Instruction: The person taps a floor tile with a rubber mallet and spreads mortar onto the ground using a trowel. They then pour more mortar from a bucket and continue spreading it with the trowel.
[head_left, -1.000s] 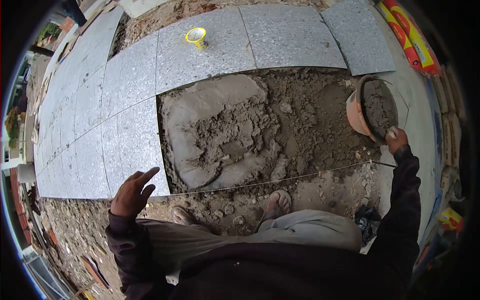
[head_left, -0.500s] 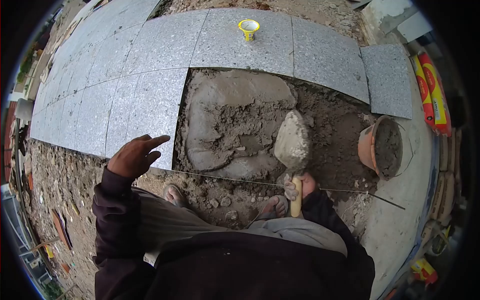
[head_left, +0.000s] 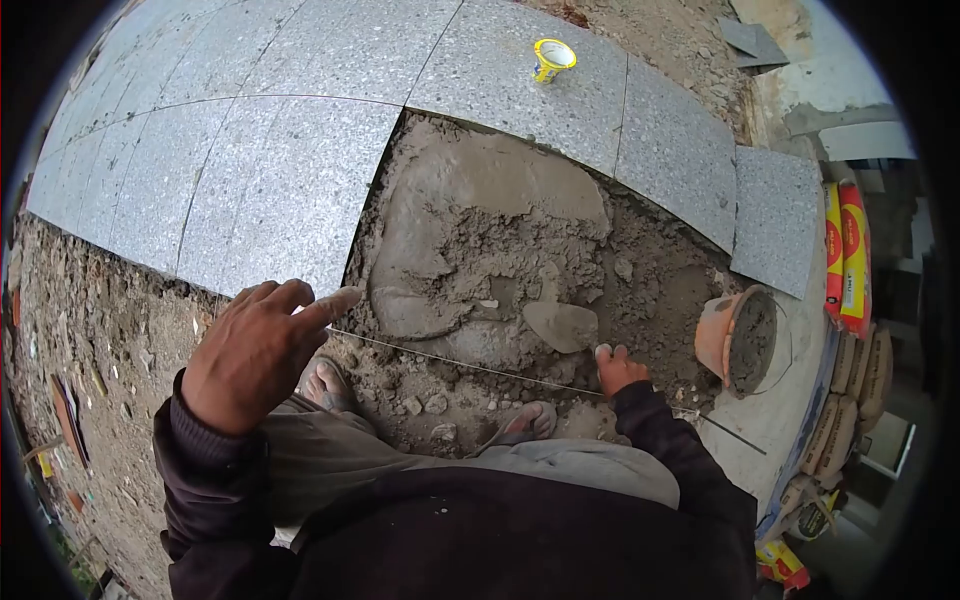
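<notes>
My right hand (head_left: 622, 370) is closed round the handle of a trowel, and its fingers hide most of that handle. The mortar-smeared trowel blade (head_left: 561, 327) lies low against the wet mortar bed (head_left: 425, 215), near its front edge. That bed is smooth around its sides and crumbly in the middle. My left hand (head_left: 262, 345) is empty, its index finger stretched towards the front corner of a grey speckled tile (head_left: 285, 190), other fingers loosely bent. A taut string (head_left: 465, 372) runs along the near side of the bed, passing close to both hands.
A yellow-rimmed cup (head_left: 553, 60) stands on the laid tiles. On the right, a mortar-filled bucket (head_left: 722, 338) leans by the concrete edge, with red and yellow bags (head_left: 848, 260) and stacked sacks (head_left: 845, 385) beyond. Stony rubble (head_left: 110, 340) covers the left; my feet stand in loose soil.
My right hand has lowered and turned the trowel, from raised and mortar-coated to flat on the bed. My left hand has come nearer to the string. The whole view has turned and shifted.
</notes>
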